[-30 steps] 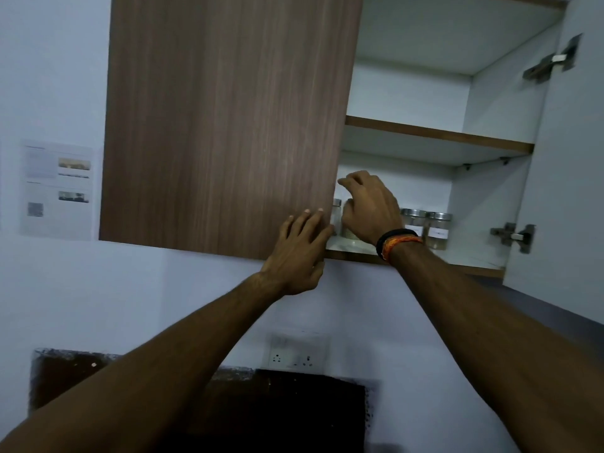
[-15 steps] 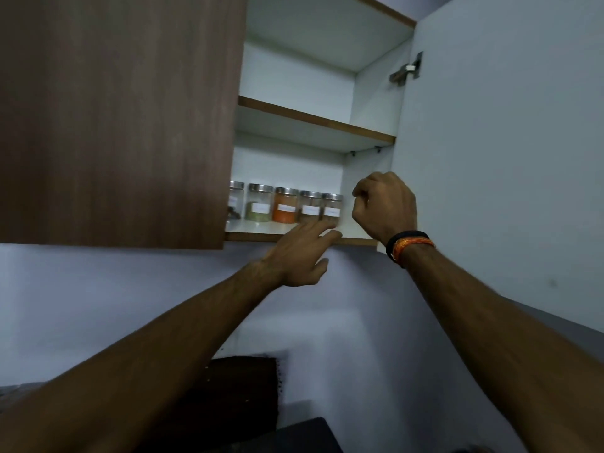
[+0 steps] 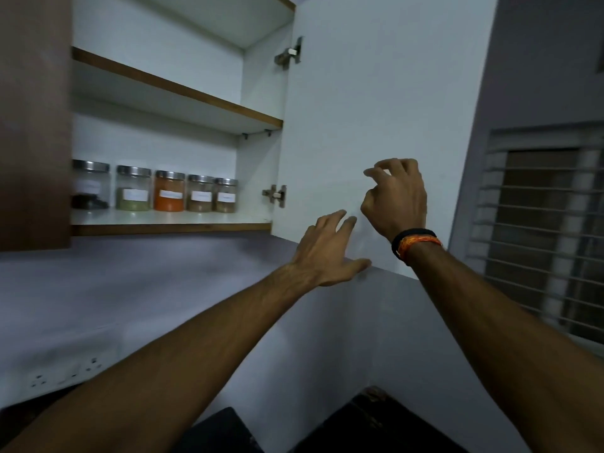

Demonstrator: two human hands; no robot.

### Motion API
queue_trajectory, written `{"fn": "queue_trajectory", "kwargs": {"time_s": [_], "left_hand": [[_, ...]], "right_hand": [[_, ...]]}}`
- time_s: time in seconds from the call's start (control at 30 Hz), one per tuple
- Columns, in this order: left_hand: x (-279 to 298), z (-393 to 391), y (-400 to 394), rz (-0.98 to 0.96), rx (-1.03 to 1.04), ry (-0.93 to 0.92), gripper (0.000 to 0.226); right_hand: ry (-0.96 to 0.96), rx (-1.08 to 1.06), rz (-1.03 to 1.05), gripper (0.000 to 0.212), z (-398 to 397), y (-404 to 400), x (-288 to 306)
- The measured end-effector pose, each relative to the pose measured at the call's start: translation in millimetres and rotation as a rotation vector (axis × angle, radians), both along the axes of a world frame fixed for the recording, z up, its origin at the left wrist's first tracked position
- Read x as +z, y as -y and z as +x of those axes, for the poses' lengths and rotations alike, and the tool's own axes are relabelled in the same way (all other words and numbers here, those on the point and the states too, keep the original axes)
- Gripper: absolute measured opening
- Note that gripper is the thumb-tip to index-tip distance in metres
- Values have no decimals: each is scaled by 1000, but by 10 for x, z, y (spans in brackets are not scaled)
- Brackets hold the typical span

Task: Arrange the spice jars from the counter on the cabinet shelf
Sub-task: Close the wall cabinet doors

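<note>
**Spice jars lined up, hands at the door**

Spice jars [image 3: 153,191] stand in a row on the lower shelf [image 3: 170,219], left of centre — labels outward. Left hand [image 3: 330,253], fingers spread, rests at the white door [image 3: 376,109]; right hand [image 3: 397,197], fingers loosely curled, holds nothing — likely to close it. Barred window at right.

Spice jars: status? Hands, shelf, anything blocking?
Left hand open, fingers on the open white door. Right hand loosely curled, holding nothing. Five spice jars in a row on the lower shelf. Nothing in the way.
</note>
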State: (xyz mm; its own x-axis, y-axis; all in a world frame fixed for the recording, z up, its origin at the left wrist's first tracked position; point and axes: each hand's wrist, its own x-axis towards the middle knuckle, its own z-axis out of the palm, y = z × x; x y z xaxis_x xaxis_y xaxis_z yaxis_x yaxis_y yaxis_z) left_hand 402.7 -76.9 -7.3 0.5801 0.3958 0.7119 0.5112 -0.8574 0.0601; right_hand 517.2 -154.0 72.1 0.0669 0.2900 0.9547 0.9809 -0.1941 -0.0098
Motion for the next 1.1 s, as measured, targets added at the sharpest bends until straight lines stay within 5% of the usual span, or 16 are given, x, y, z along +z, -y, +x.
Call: {"fn": "queue_trajectory", "kwargs": {"time_s": [0.5,1.1], "left_hand": [[140,1339,636,-134,-28,212,144],[118,687,607,-88,-35,229,150]], "right_hand": [[102,-145,159,45,804,417,203],[34,263,494,40,142,436,245]]}}
